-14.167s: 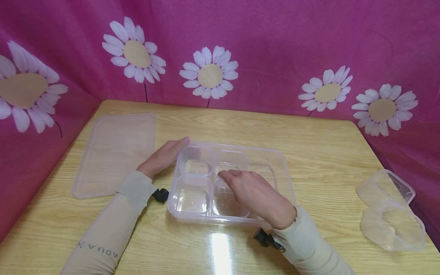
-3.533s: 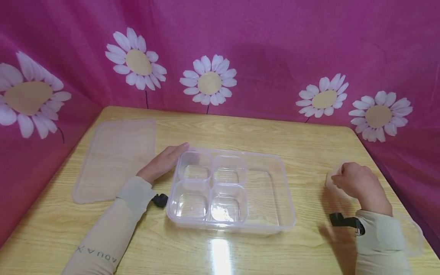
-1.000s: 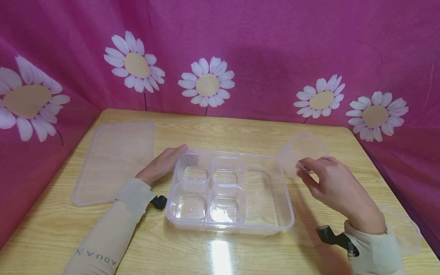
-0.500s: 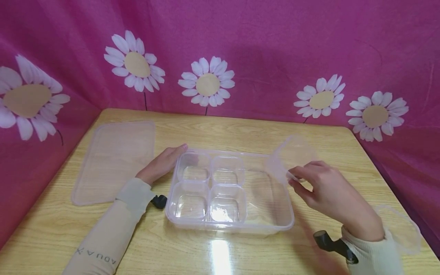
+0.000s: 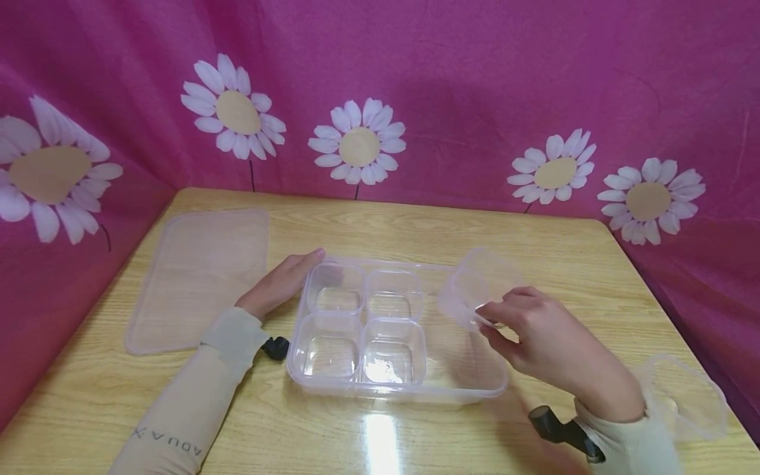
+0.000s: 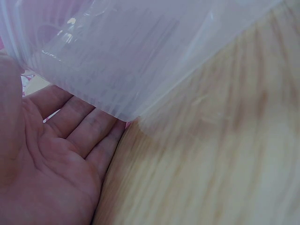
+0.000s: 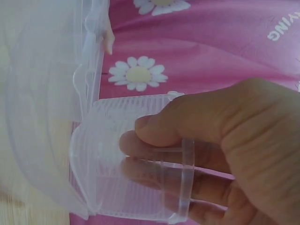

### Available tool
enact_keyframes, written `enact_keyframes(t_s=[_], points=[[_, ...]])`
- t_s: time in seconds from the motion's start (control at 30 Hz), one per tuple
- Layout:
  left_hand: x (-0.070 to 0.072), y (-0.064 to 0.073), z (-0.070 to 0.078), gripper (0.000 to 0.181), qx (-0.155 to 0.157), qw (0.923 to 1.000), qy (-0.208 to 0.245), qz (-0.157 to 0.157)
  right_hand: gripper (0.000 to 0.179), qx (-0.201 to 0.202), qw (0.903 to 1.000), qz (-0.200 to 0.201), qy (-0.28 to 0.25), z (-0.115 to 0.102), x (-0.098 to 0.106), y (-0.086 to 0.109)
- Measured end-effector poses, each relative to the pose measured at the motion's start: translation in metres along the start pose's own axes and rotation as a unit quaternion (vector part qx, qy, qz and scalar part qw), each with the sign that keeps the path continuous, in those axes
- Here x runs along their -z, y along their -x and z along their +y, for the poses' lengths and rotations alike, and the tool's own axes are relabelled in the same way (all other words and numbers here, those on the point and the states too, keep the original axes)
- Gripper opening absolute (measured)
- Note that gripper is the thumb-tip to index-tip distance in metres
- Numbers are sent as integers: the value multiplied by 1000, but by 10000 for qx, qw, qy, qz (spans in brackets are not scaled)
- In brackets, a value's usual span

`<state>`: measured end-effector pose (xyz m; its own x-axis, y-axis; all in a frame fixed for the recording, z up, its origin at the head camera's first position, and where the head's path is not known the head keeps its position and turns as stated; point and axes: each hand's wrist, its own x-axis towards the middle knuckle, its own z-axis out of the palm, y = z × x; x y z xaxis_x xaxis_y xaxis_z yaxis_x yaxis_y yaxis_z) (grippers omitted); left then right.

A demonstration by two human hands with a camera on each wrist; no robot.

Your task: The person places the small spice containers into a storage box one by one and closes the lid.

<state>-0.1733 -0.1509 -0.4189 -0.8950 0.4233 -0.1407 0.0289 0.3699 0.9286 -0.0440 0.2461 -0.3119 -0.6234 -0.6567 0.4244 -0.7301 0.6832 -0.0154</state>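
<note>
A clear plastic lunch box (image 5: 404, 394) sits mid-table, with several small square inner cups filling its left part. At its left far corner, my left hand (image 5: 285, 280) touches the side wall; in the left wrist view the fingers (image 6: 79, 119) run along the wall with the palm open. My right hand (image 5: 552, 343) pinches the rim of a loose clear cup (image 5: 466, 290), tilted over the box's undivided right part. The right wrist view shows the thumb on one face of this ribbed cup (image 7: 126, 187) and the fingers on the other.
Flat on the table at the left lies a frosted rectangular lid (image 5: 202, 284). Another clear cup (image 5: 691, 402) stands near the right edge, partly behind my right sleeve (image 5: 635, 445). A pink flowered cloth (image 5: 451, 119) hangs behind and beside the table.
My right hand has lifted a cup from the right side and carried it left until it overhangs the box's right part. My left hand has stayed at the box's left corner.
</note>
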Motion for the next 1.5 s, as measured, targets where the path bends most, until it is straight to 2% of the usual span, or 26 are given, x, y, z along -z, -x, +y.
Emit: enact_keyframes(t_s=[0.17,0.4,0.63,0.8,1.03,1.17,1.33,1.5], points=[[0,0,0,67,23,10000,25,-18,28,-215,9981,-574,-111,-9,1,-1],[0,0,0,66,13,10000,30,-47,20,-395,9880,-1423,-461,-12,3,-1],[0,0,0,67,23,10000,1,-26,16,-259,9827,-1693,-698,-13,3,-2],[0,0,0,67,7,10000,-41,-8,16,-391,9739,-2013,-975,-14,5,-2],[1,1,-1,68,37,10000,-52,9,19,-210,9715,-2033,-1197,-16,1,-1],[0,0,0,68,37,10000,-6,-29,17,-158,9669,-2170,-1330,-16,-2,-1],[1,0,-1,69,31,10000,29,-72,12,-303,9573,-2510,-1400,-14,-4,0],[1,0,-1,69,23,10000,29,-81,15,-455,9498,-2742,-1437,-13,-6,1]])
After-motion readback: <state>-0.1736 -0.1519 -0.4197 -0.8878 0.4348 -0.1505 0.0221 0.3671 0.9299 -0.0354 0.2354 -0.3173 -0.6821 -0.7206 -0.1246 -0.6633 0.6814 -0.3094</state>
